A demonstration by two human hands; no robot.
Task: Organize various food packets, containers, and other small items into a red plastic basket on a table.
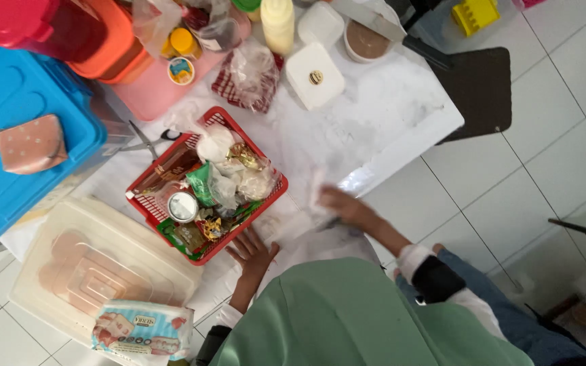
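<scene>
While the left hand (252,252) rests flat beside the red basket (272,196), right fingers (330,201) pinch white paper (317,186).

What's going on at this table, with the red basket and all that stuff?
A person leans over a white table. Their left hand rests flat beside a red basket packed with small wrapped packets and a tin. Their right hand, blurred, touches something white and crumpled on the tabletop. Scissors lie behind the basket.

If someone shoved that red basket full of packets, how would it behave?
The red basket would probably slide stiffly on the white tabletop. Its loosely heaped packets might spill. The left hand resting beside it could steady it.
</scene>
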